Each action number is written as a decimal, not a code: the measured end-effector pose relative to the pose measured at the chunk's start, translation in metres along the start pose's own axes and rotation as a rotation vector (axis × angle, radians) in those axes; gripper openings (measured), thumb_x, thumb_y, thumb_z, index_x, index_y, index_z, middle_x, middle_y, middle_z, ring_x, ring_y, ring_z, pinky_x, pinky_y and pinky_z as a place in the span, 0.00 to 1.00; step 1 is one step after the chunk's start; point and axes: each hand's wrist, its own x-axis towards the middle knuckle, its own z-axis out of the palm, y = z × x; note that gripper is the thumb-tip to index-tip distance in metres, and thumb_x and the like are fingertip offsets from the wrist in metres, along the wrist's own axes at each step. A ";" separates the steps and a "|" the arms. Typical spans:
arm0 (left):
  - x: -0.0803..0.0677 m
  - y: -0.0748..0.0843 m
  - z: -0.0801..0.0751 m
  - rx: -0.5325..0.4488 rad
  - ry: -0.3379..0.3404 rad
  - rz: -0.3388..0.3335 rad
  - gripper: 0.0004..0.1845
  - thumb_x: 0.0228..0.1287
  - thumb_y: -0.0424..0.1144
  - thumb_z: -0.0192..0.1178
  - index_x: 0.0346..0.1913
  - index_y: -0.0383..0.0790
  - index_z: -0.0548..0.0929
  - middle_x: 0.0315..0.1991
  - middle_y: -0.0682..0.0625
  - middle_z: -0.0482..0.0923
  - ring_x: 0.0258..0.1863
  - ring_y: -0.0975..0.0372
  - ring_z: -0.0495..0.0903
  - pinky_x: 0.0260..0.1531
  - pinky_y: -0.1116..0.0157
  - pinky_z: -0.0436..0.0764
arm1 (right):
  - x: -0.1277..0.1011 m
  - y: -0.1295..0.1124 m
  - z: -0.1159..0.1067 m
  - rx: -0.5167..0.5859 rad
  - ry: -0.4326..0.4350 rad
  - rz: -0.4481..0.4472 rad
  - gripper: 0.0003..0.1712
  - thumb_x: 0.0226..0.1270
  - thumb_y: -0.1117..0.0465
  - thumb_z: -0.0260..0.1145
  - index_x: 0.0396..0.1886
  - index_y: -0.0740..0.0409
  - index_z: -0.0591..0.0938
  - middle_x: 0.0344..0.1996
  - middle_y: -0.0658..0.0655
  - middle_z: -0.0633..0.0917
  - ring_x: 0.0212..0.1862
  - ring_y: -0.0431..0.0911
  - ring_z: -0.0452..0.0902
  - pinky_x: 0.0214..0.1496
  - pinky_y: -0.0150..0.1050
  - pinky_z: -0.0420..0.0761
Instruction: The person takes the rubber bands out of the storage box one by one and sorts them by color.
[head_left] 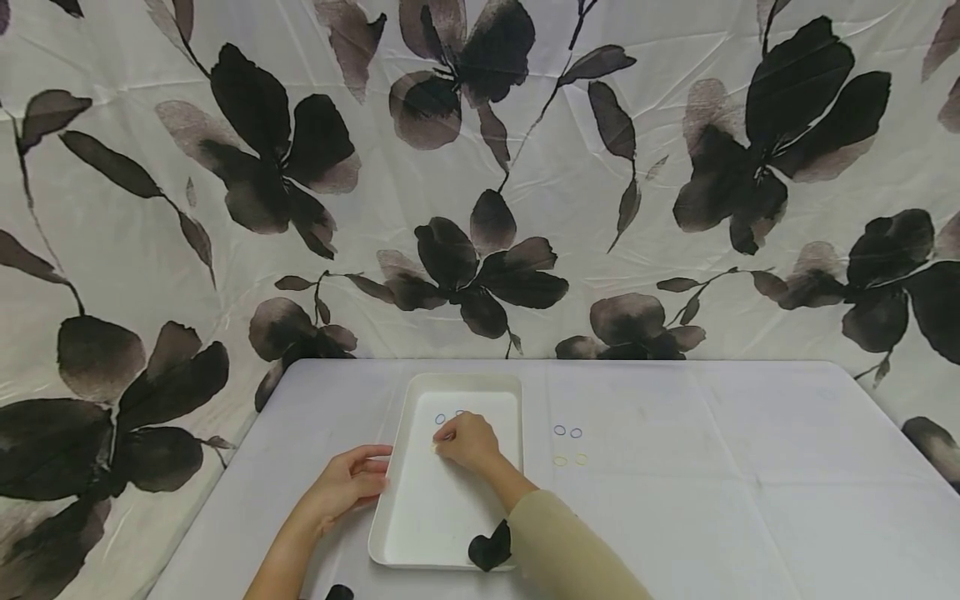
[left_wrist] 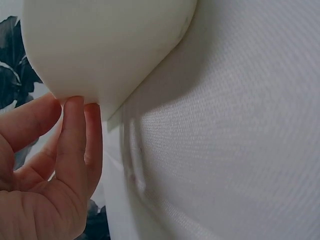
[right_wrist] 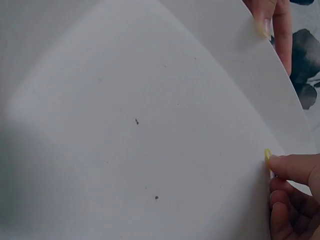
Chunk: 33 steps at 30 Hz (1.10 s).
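Note:
The left hand (head_left: 347, 483) holds the left rim of a white rectangular tray (head_left: 420, 525). Its fingertips (left_wrist: 75, 107) meet the tray's edge in the left wrist view. Over the tray's upper part, the right hand (head_left: 471, 442) pinches a small yellow rubber band (right_wrist: 267, 153) between thumb and finger, low over the tray floor. Just beyond this hand lies a blue rubber band (head_left: 440, 419) in the tray. A second blue band (head_left: 460, 412) shows partly behind the knuckles.
To the tray's right, two blue bands (head_left: 567, 432) and two yellow bands (head_left: 571, 460) lie on the white tablecloth (head_left: 712, 500). A black object (head_left: 490, 547) overlaps the tray's near right corner beside the right sleeve. Flower-patterned cloth (head_left: 480, 275) hangs behind the table.

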 end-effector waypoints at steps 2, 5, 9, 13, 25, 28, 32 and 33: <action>0.000 0.000 0.000 -0.004 0.001 -0.001 0.30 0.53 0.23 0.59 0.61 0.22 0.64 0.46 0.36 0.76 0.41 0.56 0.79 0.38 0.61 0.81 | 0.001 0.001 0.002 -0.010 0.001 0.001 0.04 0.49 0.64 0.71 0.28 0.54 0.88 0.17 0.44 0.76 0.21 0.36 0.67 0.22 0.29 0.67; -0.001 -0.001 0.000 -0.007 0.000 -0.004 0.30 0.53 0.23 0.59 0.61 0.21 0.64 0.46 0.35 0.76 0.41 0.56 0.79 0.38 0.61 0.81 | 0.001 0.002 0.003 -0.026 0.006 -0.004 0.02 0.48 0.64 0.72 0.25 0.54 0.87 0.17 0.44 0.76 0.21 0.36 0.67 0.23 0.30 0.67; -0.001 -0.001 0.001 -0.006 0.005 -0.007 0.30 0.53 0.23 0.59 0.61 0.22 0.64 0.46 0.35 0.76 0.40 0.56 0.79 0.38 0.60 0.81 | 0.001 0.001 0.002 -0.050 0.004 -0.026 0.03 0.47 0.64 0.73 0.21 0.54 0.86 0.18 0.44 0.76 0.23 0.37 0.68 0.24 0.30 0.68; -0.001 -0.002 0.001 0.000 0.011 -0.005 0.30 0.53 0.23 0.59 0.61 0.22 0.65 0.46 0.36 0.76 0.40 0.55 0.80 0.39 0.60 0.81 | 0.000 0.000 0.000 -0.059 -0.005 -0.044 0.06 0.46 0.64 0.73 0.18 0.54 0.83 0.19 0.44 0.76 0.23 0.37 0.67 0.24 0.30 0.67; -0.001 -0.001 0.002 0.007 0.010 -0.007 0.30 0.53 0.23 0.60 0.61 0.23 0.65 0.46 0.37 0.76 0.40 0.57 0.79 0.38 0.61 0.80 | -0.004 0.002 -0.010 0.014 -0.073 -0.102 0.07 0.50 0.67 0.71 0.17 0.58 0.82 0.15 0.44 0.75 0.23 0.36 0.66 0.29 0.30 0.67; -0.002 -0.001 0.002 0.004 0.009 -0.007 0.30 0.53 0.23 0.60 0.61 0.22 0.65 0.45 0.37 0.76 0.40 0.57 0.79 0.38 0.61 0.80 | -0.003 0.003 -0.012 0.032 -0.103 -0.115 0.06 0.50 0.67 0.71 0.18 0.59 0.82 0.16 0.45 0.75 0.24 0.36 0.66 0.30 0.29 0.68; -0.002 0.000 0.001 0.006 0.013 -0.004 0.30 0.53 0.23 0.59 0.61 0.22 0.65 0.45 0.37 0.76 0.40 0.57 0.79 0.38 0.61 0.80 | -0.001 0.003 -0.017 0.087 -0.153 -0.090 0.05 0.51 0.67 0.71 0.20 0.60 0.82 0.16 0.46 0.75 0.21 0.36 0.67 0.26 0.28 0.70; -0.002 0.001 0.001 0.008 0.016 -0.005 0.29 0.53 0.23 0.59 0.61 0.22 0.65 0.45 0.37 0.77 0.40 0.57 0.80 0.38 0.61 0.81 | 0.000 0.003 -0.018 0.107 -0.165 -0.075 0.05 0.51 0.67 0.71 0.20 0.60 0.82 0.16 0.46 0.75 0.20 0.36 0.67 0.25 0.27 0.70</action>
